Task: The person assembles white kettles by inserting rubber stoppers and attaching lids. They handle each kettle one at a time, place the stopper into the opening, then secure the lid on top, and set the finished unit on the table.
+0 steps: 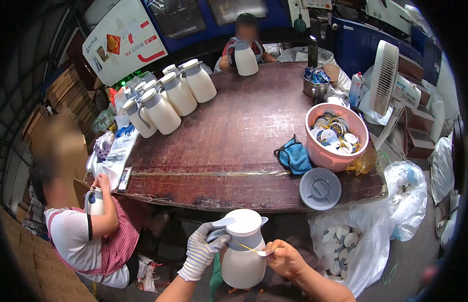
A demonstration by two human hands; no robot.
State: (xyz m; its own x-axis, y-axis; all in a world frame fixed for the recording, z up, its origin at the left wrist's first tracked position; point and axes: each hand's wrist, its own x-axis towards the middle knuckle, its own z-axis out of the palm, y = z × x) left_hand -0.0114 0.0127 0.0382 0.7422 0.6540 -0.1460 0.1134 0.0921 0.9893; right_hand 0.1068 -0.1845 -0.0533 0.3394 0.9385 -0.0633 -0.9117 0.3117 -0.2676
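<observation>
A white vacuum jug point(244, 267) with a grey collar and white lid stands upright in front of me, below the table's near edge. My left hand point(199, 251), in a striped glove, is closed around the jug's grey handle at its left side. Bare and pinched, my right hand point(285, 258) holds a small white tag point(264, 253) just right of the jug. A thin yellow cord point(245, 246) runs from the tag across the jug's collar toward the handle. Part of the tag is hidden by my fingers.
On the dark red table point(229, 136) stand several jugs point(161, 110), a pink tub point(328, 157) of round tags, a grey lid point(320, 188) and a blue cloth point(294, 156). A fan point(385, 75) is at right. Two co-workers, left and far side, each handle a jug. Bagged discs point(339, 246) lie below right.
</observation>
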